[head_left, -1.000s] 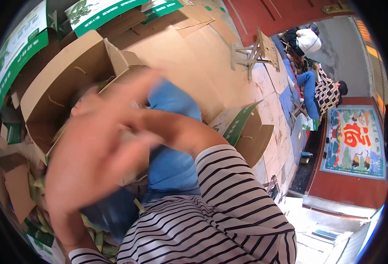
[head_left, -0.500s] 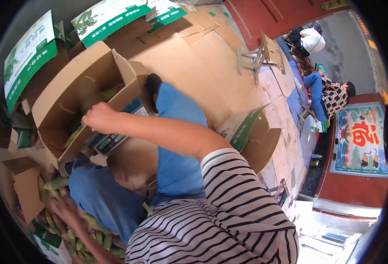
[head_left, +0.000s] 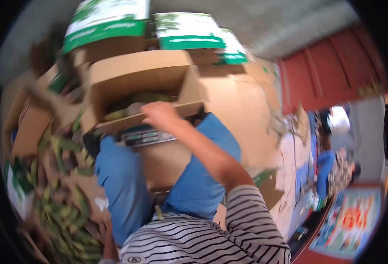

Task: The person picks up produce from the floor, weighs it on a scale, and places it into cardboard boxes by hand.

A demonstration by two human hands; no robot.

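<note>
Flattened cardboard (head_left: 242, 110) covers the floor (head_left: 264, 39) right of the open box (head_left: 136, 75). Green vegetables (head_left: 66, 211) lie heaped left of that box, with printed cartons (head_left: 189, 31) just behind it.

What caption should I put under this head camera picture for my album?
A right hand at the edge of an open cardboard box holding green vegetables.

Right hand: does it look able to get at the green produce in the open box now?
Probably yes. The right hand sits at the near rim of the open box, nothing covers the top, and the green produce lies just beyond it.
</note>
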